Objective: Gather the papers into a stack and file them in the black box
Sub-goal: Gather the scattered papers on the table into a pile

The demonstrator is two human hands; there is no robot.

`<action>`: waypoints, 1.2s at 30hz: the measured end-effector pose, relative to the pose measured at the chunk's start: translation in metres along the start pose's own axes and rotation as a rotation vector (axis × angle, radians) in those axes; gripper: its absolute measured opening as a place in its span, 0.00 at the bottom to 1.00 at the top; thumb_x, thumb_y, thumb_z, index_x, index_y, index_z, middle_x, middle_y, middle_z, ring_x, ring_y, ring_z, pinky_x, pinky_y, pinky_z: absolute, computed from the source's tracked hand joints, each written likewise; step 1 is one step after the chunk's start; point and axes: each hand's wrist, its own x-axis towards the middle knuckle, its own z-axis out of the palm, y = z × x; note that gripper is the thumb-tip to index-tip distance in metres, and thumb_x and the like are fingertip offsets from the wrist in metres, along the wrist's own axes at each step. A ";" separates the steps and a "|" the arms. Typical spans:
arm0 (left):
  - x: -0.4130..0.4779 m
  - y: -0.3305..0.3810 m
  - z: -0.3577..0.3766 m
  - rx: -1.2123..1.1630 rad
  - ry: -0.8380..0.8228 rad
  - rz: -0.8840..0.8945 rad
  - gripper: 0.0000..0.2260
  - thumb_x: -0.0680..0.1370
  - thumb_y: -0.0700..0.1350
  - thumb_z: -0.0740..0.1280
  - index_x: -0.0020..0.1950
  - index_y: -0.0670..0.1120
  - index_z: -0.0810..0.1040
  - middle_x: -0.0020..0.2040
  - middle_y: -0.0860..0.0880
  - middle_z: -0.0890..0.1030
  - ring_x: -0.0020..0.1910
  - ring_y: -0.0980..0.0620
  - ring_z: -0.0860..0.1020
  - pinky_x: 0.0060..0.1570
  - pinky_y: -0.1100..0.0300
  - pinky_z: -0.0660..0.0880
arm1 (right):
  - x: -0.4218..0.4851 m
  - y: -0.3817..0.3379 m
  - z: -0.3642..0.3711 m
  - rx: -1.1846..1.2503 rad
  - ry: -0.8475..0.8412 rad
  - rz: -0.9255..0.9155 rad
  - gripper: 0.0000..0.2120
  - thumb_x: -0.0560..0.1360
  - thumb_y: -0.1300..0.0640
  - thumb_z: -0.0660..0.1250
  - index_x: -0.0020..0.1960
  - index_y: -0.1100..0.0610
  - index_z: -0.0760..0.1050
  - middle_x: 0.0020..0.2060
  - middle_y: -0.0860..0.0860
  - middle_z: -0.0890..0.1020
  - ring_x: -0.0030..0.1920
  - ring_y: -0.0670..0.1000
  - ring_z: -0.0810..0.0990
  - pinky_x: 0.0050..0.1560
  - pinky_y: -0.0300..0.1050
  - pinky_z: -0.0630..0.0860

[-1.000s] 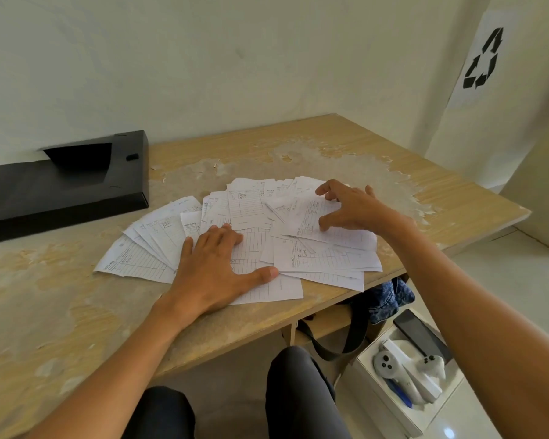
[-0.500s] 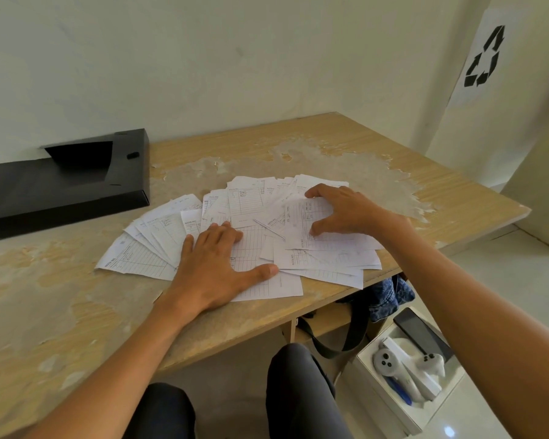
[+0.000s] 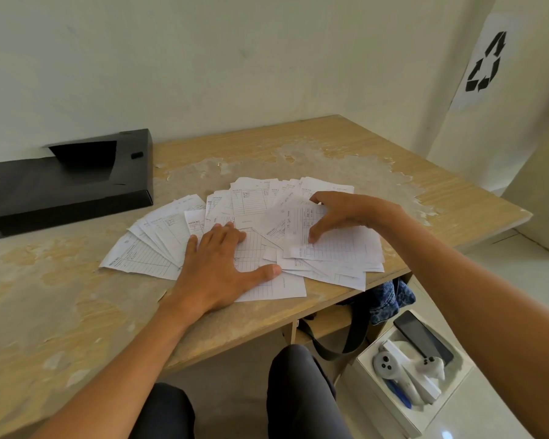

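Several white lined papers (image 3: 159, 239) lie fanned out across the middle of the worn wooden table (image 3: 377, 153). My left hand (image 3: 216, 270) lies flat on the near middle sheets, fingers together and thumb spread to the right. My right hand (image 3: 339, 213) arches over the right part of the fan, its fingertips and thumb pressing on the top sheets there. The black box (image 3: 64, 185) lies open at the table's back left, apart from the papers.
The table's right edge (image 3: 488, 236) drops to a tiled floor. Below it stand a white box (image 3: 393, 410) with game controllers and a phone, and a denim bag (image 3: 390, 299) hanging under the table. My knees show at the bottom.
My right hand has slid leftward, dragging the right-hand sheets toward the middle of the fan. My left hand has stayed in place on the papers.
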 end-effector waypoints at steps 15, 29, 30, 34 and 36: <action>-0.001 -0.001 0.001 -0.012 0.015 0.008 0.46 0.61 0.79 0.51 0.73 0.54 0.59 0.78 0.51 0.54 0.76 0.51 0.49 0.74 0.45 0.44 | -0.004 -0.020 -0.001 -0.159 -0.115 0.106 0.37 0.59 0.43 0.78 0.60 0.55 0.66 0.58 0.52 0.75 0.56 0.55 0.75 0.59 0.52 0.75; -0.002 -0.004 0.001 -0.010 0.118 0.024 0.49 0.57 0.81 0.49 0.72 0.55 0.59 0.77 0.50 0.55 0.76 0.50 0.52 0.73 0.42 0.42 | -0.008 -0.022 -0.001 -0.177 -0.089 0.112 0.41 0.60 0.42 0.78 0.65 0.57 0.65 0.56 0.50 0.72 0.56 0.53 0.72 0.56 0.48 0.72; -0.002 -0.004 0.000 0.003 0.131 0.036 0.50 0.57 0.81 0.47 0.72 0.55 0.60 0.77 0.50 0.55 0.76 0.50 0.52 0.73 0.42 0.41 | -0.009 -0.022 0.000 -0.173 -0.088 0.109 0.40 0.60 0.42 0.78 0.63 0.57 0.65 0.56 0.50 0.73 0.56 0.54 0.73 0.57 0.49 0.73; -0.006 -0.006 -0.004 0.018 0.116 0.054 0.50 0.56 0.82 0.46 0.71 0.57 0.63 0.77 0.51 0.56 0.76 0.51 0.53 0.73 0.43 0.38 | -0.011 -0.018 0.001 -0.115 -0.098 0.105 0.35 0.59 0.44 0.79 0.58 0.59 0.71 0.54 0.53 0.79 0.53 0.55 0.78 0.58 0.52 0.77; -0.008 -0.011 -0.005 0.022 0.089 0.040 0.49 0.55 0.82 0.47 0.70 0.57 0.63 0.77 0.51 0.57 0.76 0.52 0.54 0.73 0.42 0.39 | -0.011 -0.016 0.002 -0.096 -0.088 0.093 0.34 0.59 0.44 0.79 0.57 0.60 0.72 0.52 0.54 0.80 0.51 0.55 0.79 0.57 0.52 0.77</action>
